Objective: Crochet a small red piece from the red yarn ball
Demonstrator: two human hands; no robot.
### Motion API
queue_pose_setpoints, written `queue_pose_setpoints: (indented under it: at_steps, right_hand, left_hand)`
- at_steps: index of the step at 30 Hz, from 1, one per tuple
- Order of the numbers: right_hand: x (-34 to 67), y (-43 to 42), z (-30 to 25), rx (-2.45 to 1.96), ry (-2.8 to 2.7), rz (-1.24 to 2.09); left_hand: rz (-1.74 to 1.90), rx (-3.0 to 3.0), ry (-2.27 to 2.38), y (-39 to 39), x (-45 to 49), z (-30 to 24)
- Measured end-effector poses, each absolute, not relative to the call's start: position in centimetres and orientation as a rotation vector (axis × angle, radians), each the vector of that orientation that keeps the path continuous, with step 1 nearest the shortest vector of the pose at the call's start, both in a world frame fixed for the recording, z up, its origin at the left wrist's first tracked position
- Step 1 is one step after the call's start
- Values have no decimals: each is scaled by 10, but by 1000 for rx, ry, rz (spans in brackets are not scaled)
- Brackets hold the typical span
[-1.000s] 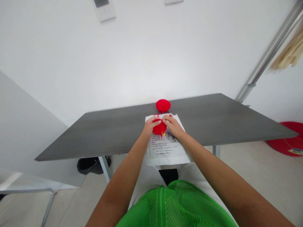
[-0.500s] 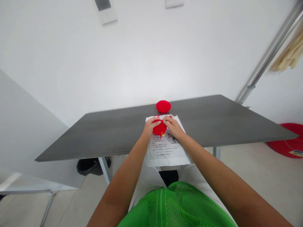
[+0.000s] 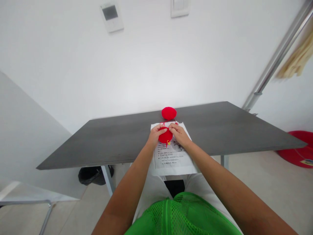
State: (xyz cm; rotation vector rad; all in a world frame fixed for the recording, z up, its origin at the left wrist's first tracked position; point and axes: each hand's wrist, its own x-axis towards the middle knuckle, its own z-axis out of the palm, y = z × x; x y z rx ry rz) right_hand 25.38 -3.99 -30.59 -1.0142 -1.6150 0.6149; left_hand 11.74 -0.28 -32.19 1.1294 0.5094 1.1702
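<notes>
Both hands hold a round red crochet piece [image 3: 165,136] above a printed sheet of paper [image 3: 168,163]. My left hand [image 3: 155,134] pinches its upper left edge, fingers closed. At its top right edge, my right hand [image 3: 179,133] is closed with fingertips pressed on the rim. A small yellow stitch marker [image 3: 168,142] and a short red yarn tail hang from the lower edge. Behind the hands sits a ball of red yarn [image 3: 169,113], with a loose strand curling near my left fingers. A small red object [image 3: 176,123] lies by the right fingers, too small to name.
The dark grey table [image 3: 117,140] stands against a white wall. A black-lined bin [image 3: 91,176] is beneath its left side, a red basin [image 3: 295,153] on the floor at right. A metal pole [image 3: 267,75] rises at right, near hanging cream-coloured gloves [image 3: 294,63].
The camera view has tilted slightly, so everything sits a little lower. Both hands keep their hold on the crochet piece, with little visible movement.
</notes>
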Motion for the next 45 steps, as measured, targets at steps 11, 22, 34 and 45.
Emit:
queue_pose_setpoints:
  at_steps: [11, 22, 34, 45]
  right_hand:
    - [254, -37, -310, -1012, -1625, 634]
    - [255, -38, -309, -1001, -1620, 656]
    - [254, -40, -307, -982, -1605, 681]
    - [254, -40, -307, -1030, -1611, 621]
  left_hand:
    - [1187, 1094, 521, -2, 117, -323]
    - [1149, 1128, 504, -5, 116, -321]
    - [1117, 1114, 501, -4, 115, -321]
    - [1128, 1153, 506, -4, 117, -322]
